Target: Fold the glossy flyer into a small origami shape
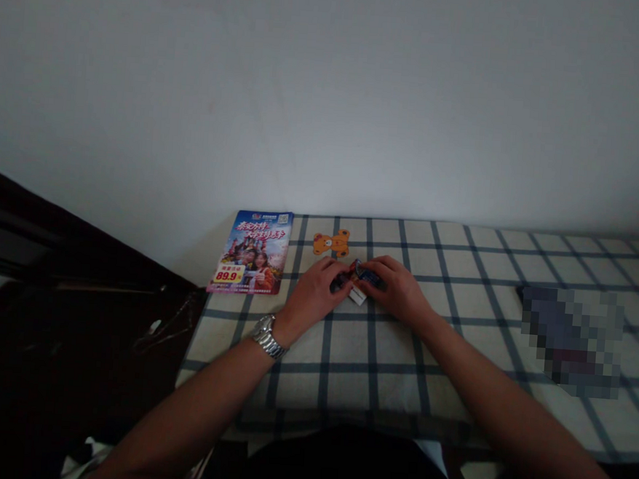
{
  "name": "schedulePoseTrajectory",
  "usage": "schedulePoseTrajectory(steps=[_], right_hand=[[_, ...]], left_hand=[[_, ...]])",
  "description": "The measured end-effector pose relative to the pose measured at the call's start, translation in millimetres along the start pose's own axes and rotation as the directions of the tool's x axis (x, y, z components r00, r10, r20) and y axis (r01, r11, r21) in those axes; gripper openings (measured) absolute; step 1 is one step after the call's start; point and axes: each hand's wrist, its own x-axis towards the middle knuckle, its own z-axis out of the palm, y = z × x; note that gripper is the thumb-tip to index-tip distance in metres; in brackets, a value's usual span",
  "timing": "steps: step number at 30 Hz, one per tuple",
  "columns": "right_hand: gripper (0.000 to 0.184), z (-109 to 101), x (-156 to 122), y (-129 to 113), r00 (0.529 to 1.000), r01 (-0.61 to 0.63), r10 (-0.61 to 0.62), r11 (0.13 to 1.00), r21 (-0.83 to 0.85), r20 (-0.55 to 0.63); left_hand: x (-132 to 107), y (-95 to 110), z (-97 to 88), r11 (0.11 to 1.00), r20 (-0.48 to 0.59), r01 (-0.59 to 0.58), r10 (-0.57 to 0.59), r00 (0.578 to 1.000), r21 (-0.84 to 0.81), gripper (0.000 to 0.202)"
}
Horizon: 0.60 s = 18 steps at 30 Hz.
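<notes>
Close together over the checked cloth, both hands pinch a small dark blue and white packet. A bit of red shows near its top, and the fingers cover much of it. My left hand, with a silver watch on its wrist, is closed on the packet's left side. On the other side, my right hand has thumb and forefinger closed on the dark blue part. Whether it is one piece or several, I cannot tell. Just beyond my left hand lies an orange bear-shaped cutout.
A colourful printed leaflet lies at the left end of the checked cloth. To the right is a blurred-out dark flat object. A pale wall rises behind. Left of the cloth's edge is a dark floor with a thin pale cord.
</notes>
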Motion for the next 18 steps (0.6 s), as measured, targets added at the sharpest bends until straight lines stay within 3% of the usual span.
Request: schedulePoseTrajectory(steps=[18], right_hand=[[0.027, -0.6, -0.7, -2.4, 0.998, 0.06, -0.061, 0.995, -0.083, -0.004]], left_hand=[[1.5, -1.5, 4.8, 0.999, -0.034, 0.01, -0.009, 0.999, 0.035, 0.013]])
